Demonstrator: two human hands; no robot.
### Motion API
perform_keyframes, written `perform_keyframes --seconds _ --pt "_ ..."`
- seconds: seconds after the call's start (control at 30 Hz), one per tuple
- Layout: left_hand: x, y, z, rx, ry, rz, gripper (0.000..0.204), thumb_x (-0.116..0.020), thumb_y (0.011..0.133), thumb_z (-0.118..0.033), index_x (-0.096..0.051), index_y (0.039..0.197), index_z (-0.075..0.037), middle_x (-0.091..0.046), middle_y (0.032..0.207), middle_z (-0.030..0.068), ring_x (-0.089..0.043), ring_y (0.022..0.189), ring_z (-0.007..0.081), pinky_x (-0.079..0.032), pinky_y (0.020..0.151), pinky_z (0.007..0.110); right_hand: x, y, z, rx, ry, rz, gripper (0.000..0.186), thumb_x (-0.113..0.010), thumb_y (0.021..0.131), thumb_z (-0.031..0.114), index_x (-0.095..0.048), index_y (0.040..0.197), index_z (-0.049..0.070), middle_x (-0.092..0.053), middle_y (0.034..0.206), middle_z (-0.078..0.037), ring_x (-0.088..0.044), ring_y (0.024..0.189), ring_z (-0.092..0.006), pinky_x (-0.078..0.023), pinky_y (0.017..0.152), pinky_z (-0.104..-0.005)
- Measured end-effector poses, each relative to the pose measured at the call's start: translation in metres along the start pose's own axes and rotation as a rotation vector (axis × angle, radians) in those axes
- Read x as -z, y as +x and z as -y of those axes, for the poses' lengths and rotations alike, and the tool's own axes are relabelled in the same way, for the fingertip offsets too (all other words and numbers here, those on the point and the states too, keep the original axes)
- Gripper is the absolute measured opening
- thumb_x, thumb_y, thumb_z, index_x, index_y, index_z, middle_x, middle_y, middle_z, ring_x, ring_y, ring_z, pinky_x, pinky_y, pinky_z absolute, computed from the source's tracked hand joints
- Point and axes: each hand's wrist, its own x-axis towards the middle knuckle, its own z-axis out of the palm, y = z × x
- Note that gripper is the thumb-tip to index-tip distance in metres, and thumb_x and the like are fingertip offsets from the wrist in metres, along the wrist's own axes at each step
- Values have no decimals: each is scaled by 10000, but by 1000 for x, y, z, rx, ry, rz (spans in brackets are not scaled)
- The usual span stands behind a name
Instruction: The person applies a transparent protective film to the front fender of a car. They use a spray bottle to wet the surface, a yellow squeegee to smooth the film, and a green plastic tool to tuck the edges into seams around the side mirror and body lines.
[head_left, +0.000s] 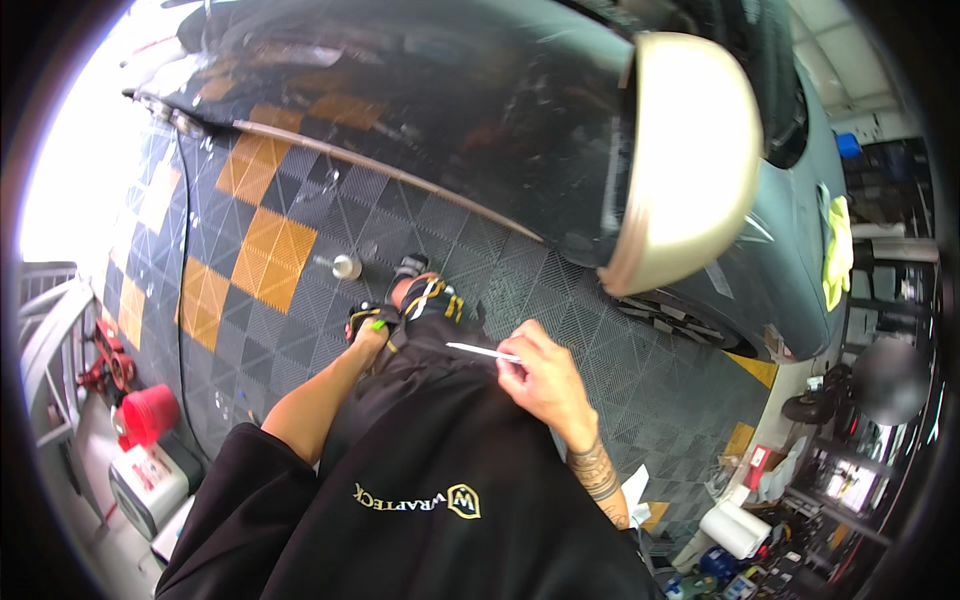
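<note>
car workshop, dark car point(450, 140) indoors, grey-and-yellow floor tiles point(275, 260), white paper roll point(735, 528) among supplies point(718, 562)

I count two bare hands point(548, 385) and one slim white tool point(482, 351). There's one car point(450, 110), one red bucket point(151, 413), one paper roll point(733, 529).

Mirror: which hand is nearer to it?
Right. The right hand, holding a thin white tool, is below and left of the mirror in the picture; the left hand, with a green item, is farther left.
</note>
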Motion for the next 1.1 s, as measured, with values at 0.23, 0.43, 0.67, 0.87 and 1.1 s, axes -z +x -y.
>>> perform_keyframes --seconds 0.23,0.43,0.67,0.87,1.1 --pt "35 -44 -67 -62 494 121 293 -501 911 -167 -645 1147 -69 -657 1125 128 -615 1040 254 -489 875 379 -13 -28 -21 -76 78 -114 95 -670 751 -21 -620 829 -1 -577 822 -90 -602 637 -219 -488 565 -313" --pt "49 -70 -92 -132 698 221 295 -503 881 -173 -655 1101 -48 -665 1093 173 -636 1023 306 -507 865 389 -19 -45 -46 -174 98 -124 118 -668 735 -21 -611 835 2 -563 799 -101 -596 620 -241 -487 561 -331" --pt "28 -49 -43 -229 688 107 295 -478 892 -174 -654 1095 -54 -675 1076 159 -659 1003 264 -518 868 363 -72 29 -36 -12 328 -41 148 -654 773 -22 -587 903 -1 -591 809 -97 -603 676 -207 -487 598 -305" --pt "20 -48 -31 -572 986 39 319 -421 917 -198 -655 1086 -62 -686 1080 122 -661 977 243 -509 844 374 -142 79 -22 -132 644 153 110 -659 835 -3 -630 939 -22 -680 775 -67 -654 675 -97 -523 627 -236" --pt "10 -55 -57 -564 1153 88 338 -482 869 -189 -668 1128 -76 -679 1126 115 -647 1017 252 -470 904 414 -178 100 -35 157 251 157 136 -629 825 20 -647 948 -35 -678 850 -150 -672 722 -239 -529 664 -317"
